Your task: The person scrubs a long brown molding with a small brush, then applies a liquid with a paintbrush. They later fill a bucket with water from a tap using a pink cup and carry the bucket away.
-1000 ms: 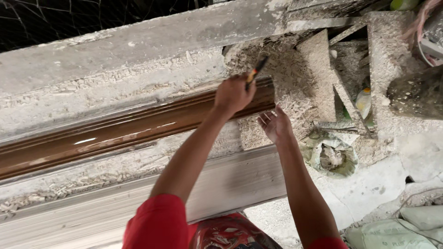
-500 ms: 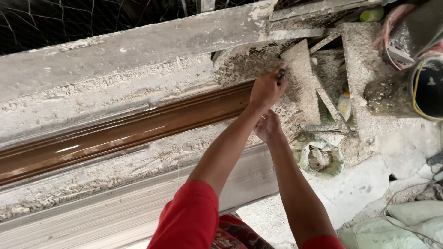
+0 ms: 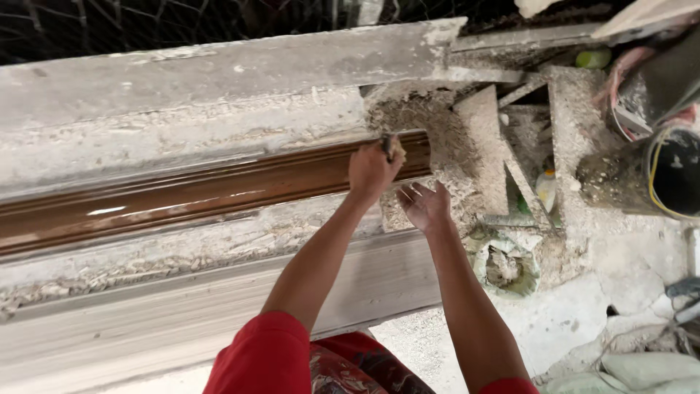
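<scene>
Centre of the frame, slightly above the middle — left hand, fist closed around a small dark-handled tool; only the tool's top shows above the knuckles, so its kind cannot be told. The tool's tip sits against the glossy brown moulded rail, at the rail's right end where it meets the rough grey mortar patch.

Just right of and below that — right hand, fingers spread wide, palm up, holding nothing; it hovers close beneath the rail's end, just beside the crumbly mortar.

Upper left to upper centre — pale concrete ledge, dusty, running the length of the rail. Lower left — light grey flat board, parallel to the rail.

Right side of the frame — triangular mortar-caked trowel-like blade, a torn grey-green cement sack, a dark round bucket with a yellow rim line.

Bottom centre — red sleeves of the person.

Step judged in hand: working at the joint where rail meets mortar, the empty palm seemingly placed under it for falling crumbs. Next move, by judgement, calls for short controlled strokes — keeping the tip off the rail's glossy face.
</scene>
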Demonstrator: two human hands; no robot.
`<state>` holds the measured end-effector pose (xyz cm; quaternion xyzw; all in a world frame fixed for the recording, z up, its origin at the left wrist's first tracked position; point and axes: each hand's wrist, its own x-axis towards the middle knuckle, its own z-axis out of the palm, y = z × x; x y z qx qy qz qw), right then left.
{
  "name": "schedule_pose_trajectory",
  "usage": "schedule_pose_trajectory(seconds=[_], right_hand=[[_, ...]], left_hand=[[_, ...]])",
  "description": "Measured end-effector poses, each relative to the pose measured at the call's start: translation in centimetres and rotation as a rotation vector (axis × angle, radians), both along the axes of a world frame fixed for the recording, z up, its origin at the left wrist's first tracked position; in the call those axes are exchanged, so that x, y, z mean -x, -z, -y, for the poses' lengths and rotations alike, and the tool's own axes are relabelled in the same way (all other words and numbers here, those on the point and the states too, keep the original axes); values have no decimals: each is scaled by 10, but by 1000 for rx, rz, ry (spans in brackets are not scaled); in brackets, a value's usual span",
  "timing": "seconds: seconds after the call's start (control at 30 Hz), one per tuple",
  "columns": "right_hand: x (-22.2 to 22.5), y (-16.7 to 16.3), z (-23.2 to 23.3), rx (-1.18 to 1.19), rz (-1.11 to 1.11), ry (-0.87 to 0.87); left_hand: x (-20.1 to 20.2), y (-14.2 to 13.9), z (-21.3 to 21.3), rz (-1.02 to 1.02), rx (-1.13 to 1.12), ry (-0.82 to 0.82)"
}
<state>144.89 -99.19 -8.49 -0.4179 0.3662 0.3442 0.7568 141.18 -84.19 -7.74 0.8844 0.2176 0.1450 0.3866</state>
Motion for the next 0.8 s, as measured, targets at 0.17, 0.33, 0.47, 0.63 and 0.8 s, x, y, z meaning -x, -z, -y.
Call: schedule_pose_trajectory(seconds=[0.17, 0.33, 0.47, 0.63, 0.8], right_hand=[[12, 7, -20, 55, 8, -80], [17, 3, -21, 93, 87, -174], [41, -8, -32, 128, 170, -152], [107, -18, -88, 179, 346, -299], [217, -14, -180, 158, 473, -479]], left_hand=[[71, 4, -68, -36, 12, -165], [161, 6, -141, -115, -14, -348], [240, -4, -204, -196, 66, -459], [336, -19, -273, -162, 36, -607], [432, -14, -360, -216, 43, -761]])
